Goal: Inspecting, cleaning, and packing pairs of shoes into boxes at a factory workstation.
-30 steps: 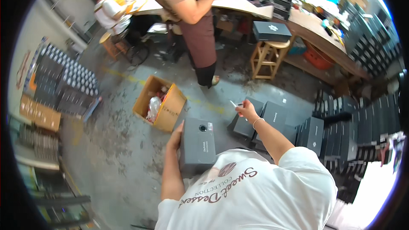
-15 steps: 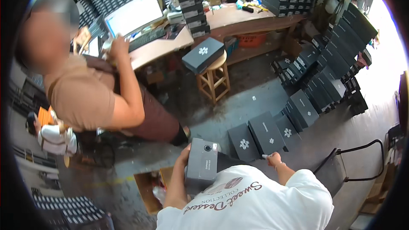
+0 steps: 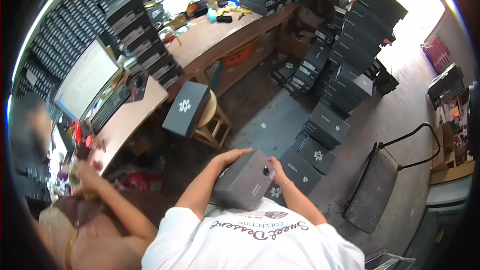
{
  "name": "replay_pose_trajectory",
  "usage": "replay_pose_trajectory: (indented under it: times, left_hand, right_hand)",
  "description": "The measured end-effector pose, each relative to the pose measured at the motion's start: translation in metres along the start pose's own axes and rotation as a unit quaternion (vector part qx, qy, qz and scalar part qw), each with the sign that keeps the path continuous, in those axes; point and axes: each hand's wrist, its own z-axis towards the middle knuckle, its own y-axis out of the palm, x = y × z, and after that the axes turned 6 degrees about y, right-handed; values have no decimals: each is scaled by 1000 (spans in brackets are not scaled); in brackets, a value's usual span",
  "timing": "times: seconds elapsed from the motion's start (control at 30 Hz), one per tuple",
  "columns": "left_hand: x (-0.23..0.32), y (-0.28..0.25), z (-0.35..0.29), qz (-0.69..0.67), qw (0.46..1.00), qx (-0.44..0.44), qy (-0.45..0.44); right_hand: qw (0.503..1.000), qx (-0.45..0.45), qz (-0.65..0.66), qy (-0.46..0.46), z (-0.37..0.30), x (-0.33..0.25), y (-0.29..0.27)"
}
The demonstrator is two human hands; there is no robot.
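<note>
A dark grey shoebox (image 3: 242, 182) is held tilted against the front of my white shirt. It has a round black spot and a small pale label near one corner. My left hand (image 3: 232, 157) wraps over its far left edge, fingers lying along the top. At the right end, my right hand (image 3: 278, 170) grips the edge beside the label; whether anything small is also in its fingers is hidden. Just beyond that hand are dark shoeboxes with white flower marks (image 3: 299, 175), lying in a row on the floor.
Tall shoebox stacks (image 3: 367, 25) rise at the far right. A flatbed trolley (image 3: 372, 190) stands on the right. Another shoebox (image 3: 187, 107) rests on a wooden stool (image 3: 215, 125). On the left, a co-worker's arm (image 3: 112, 197) is beside the desk with a monitor (image 3: 87, 80).
My right hand, which was out over the floor boxes with a small white thing, has come to the held shoebox. The view has swung right, and the co-worker now appears lower left.
</note>
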Motion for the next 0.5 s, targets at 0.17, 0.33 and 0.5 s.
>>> replay_pose_trajectory:
  times: [0.17, 0.33, 0.5]
  left_hand:
    - [74, -85, 38, 78, 996, -17, 30]
    - [165, -181, 92, -11, 995, -51, 82]
    - [207, -214, 160, -103, 986, -114, 64]
  right_hand:
    - [976, 171, 22, 136, 39, -4, -6]
    - [934, 283, -21, 215, 72, -44, -31]
    - [952, 261, 134, 93, 128, -140, -44]
